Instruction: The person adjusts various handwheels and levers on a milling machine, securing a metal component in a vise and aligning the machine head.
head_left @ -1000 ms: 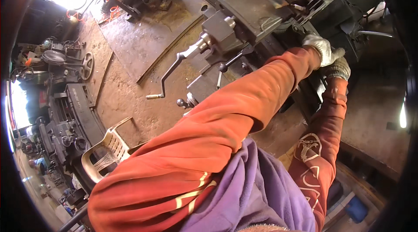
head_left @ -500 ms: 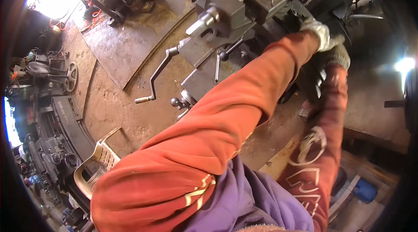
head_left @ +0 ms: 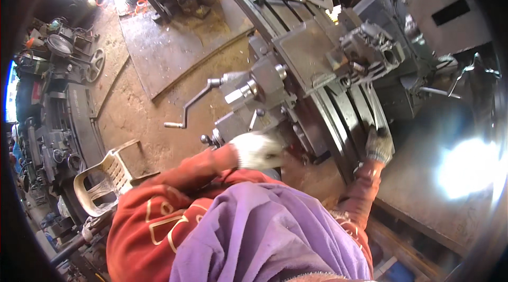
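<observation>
A milling machine's long slotted metal table (head_left: pixel 346 116) runs from the upper middle down toward my right side. My right hand (head_left: pixel 380 147), in a knitted work glove, is at the near end of this table by its right edge. Its fingers look curled and dark at the tips; what they hold, if anything, is hidden. In front of my body, my left hand (head_left: pixel 258 151), in a whitish glove, is smeared by motion, so its fingers cannot be made out. It is close to the machine's lower levers. Beyond it, a crank handle (head_left: pixel 186 108) sticks out leftward from the machine.
A vise-like metal fixture (head_left: pixel 370 52) sits on the slotted table, with a grey boxy housing (head_left: pixel 450 9) at the upper right. A beige plastic chair (head_left: pixel 106 179) stands at left. Metal plates (head_left: pixel 180 44) lie on the floor. Another machine (head_left: pixel 79 123) lines the left side.
My left hand has come back from the machine's right side toward my body. My right hand has moved nearer and a little left. The view has shifted, showing more of the slotted table.
</observation>
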Demonstrator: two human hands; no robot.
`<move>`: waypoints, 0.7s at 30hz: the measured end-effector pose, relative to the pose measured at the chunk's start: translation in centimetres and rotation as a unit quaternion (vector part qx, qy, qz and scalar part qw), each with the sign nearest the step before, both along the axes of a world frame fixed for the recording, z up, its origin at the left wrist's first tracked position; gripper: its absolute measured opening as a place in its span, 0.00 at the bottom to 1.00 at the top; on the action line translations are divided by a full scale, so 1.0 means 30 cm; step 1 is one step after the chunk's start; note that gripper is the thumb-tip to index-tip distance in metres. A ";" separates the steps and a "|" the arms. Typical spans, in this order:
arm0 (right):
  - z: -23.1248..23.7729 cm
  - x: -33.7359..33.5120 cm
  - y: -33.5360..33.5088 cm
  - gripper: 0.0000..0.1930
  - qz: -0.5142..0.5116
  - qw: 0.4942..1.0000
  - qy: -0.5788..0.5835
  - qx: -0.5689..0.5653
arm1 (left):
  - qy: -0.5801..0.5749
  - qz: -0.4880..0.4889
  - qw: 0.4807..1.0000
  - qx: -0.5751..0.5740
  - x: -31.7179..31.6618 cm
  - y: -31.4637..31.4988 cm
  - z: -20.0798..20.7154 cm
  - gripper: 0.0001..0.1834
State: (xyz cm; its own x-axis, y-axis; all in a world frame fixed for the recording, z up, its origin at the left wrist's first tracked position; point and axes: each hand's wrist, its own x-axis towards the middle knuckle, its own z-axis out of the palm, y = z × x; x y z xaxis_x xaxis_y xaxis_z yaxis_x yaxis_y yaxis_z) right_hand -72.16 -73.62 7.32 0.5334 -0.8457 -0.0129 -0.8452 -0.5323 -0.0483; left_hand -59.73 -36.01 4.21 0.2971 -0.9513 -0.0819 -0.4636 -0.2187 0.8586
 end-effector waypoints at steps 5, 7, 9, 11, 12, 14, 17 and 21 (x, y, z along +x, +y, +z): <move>-0.067 -0.121 0.093 0.24 -0.013 0.998 -0.036 0.053 | 0.112 0.364 0.918 0.114 0.250 0.382 -0.126 0.18; -0.041 -0.108 0.120 0.26 -0.002 1.000 -0.007 0.029 | 0.029 0.447 0.893 0.046 0.429 0.310 -0.085 0.19; 0.063 -0.068 0.201 0.26 0.031 0.998 0.011 -0.046 | -0.127 0.422 0.898 -0.009 0.644 0.178 -0.025 0.20; 0.088 -0.077 0.219 0.25 0.058 0.992 -0.021 -0.109 | -0.217 0.445 0.867 -0.050 0.827 -0.031 0.029 0.21; 0.067 -0.108 0.203 0.24 0.064 0.986 -0.062 -0.144 | -0.292 0.452 0.843 -0.016 0.911 -0.131 0.042 0.21; 0.099 -0.135 0.215 0.22 0.062 0.981 -0.098 -0.157 | -0.384 0.431 0.817 0.008 1.051 -0.271 0.031 0.21; 0.186 -0.132 0.301 0.20 0.030 0.987 -0.115 -0.110 | -0.374 0.303 0.865 0.141 1.229 -0.348 -0.046 0.20; 0.166 -0.225 0.347 0.16 0.009 0.987 -0.150 -0.054 | -0.313 0.233 0.877 0.281 1.135 -0.441 0.054 0.31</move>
State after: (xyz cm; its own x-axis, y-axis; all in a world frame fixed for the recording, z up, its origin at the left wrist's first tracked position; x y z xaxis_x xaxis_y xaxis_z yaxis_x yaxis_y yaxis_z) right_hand -78.90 -63.22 12.30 0.5146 -0.8240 0.2373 -0.7917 -0.5628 -0.2377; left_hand -25.68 -49.25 5.84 0.7974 -0.5757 -0.1811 -0.5527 -0.8171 0.1639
